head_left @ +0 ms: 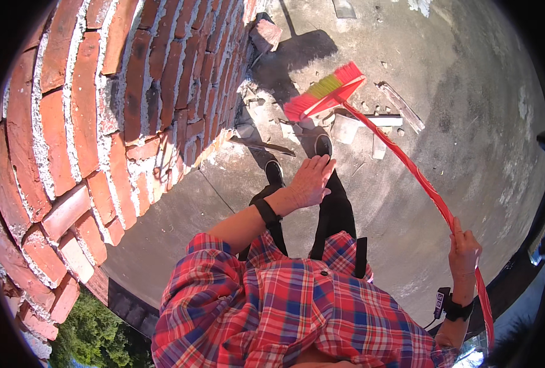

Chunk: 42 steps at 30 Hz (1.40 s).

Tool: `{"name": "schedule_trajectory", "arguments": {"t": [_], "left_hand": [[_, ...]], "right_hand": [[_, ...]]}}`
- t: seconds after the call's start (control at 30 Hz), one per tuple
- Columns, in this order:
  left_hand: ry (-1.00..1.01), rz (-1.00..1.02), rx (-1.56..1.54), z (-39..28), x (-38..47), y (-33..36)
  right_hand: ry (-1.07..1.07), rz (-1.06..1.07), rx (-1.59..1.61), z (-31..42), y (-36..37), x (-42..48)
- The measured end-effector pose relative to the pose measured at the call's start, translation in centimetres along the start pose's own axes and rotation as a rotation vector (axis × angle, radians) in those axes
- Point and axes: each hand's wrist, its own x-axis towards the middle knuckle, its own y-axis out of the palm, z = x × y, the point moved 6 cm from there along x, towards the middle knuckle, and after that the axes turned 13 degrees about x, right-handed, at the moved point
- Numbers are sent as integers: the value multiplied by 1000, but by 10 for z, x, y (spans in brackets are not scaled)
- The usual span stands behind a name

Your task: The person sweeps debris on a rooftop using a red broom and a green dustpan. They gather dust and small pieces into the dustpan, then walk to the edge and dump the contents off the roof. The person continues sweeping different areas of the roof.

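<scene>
My right hand (464, 248) grips the red handle (406, 168) of a push broom, well up its length. The broom head (325, 89) has pink-red bristles with a yellow-green band in the middle. It looks raised off the concrete floor, since its shadow (309, 50) falls apart from it. My left hand (309, 181) hangs in front of my body, fingers extended and loosely together, holding nothing. Beneath the broom head lie broken mortar and brick bits (254, 99). Near my shoes are a pale block (344, 128) and a thin wood strip (272, 148).
A rough brick wall (139, 92) with white mortar rises close on the left. A loose brick piece (266, 35) sits at its far foot. A weathered wood piece (401, 106) and a white strip (380, 120) lie on the concrete floor (475, 138). Green foliage (95, 329) shows beyond the floor's edge.
</scene>
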Motion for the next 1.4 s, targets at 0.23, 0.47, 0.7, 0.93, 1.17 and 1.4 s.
{"name": "schedule_trajectory", "arguments": {"t": [0.23,0.47,0.7,0.93,1.17,1.4], "left_hand": [[201,3,14,-54,18,4],[-22,-109,-120,6,-44,45],[-105,-48,-118,33,-57,70],[-150,-91,-132,19,-6,55],[-464,-203,64,68,-2,53],[-511,-350,-39,82,41,95]], "right_hand": [[-395,30,-30,127,16,1],[-764,35,282,197,5,-11],[378,378,1522,110,40,-20],[-189,82,1691,64,-38,15],[-298,72,1659,68,-14,57],[-359,114,1508,87,9,84]]}}
